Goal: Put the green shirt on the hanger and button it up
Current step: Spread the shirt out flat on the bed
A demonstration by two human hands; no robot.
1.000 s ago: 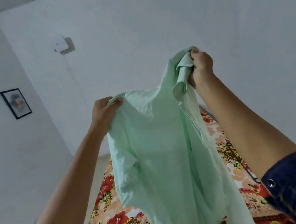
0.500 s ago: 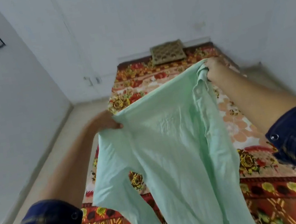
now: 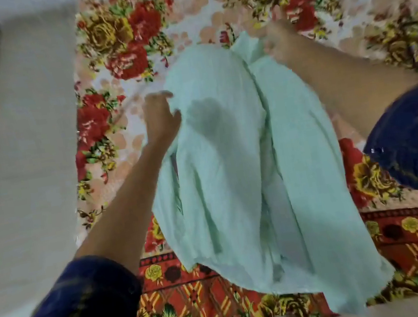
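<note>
The left hand (image 3: 161, 116) grips the left upper edge of the pale mint-green cotton shirt (image 3: 234, 170). The shirt, blurred and creased, hangs over the red floral bedspread (image 3: 125, 32), long axis running from the far collar end toward the viewer. The right hand (image 3: 281, 42) pinches the far collar end.

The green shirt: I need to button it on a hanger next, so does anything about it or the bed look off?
No damage shows. The green shirt hangs bunched and creased between the left hand and right hand over the floral bedspread. No hanger is in view. The frame is blurred, so buttons cannot be checked.
</note>
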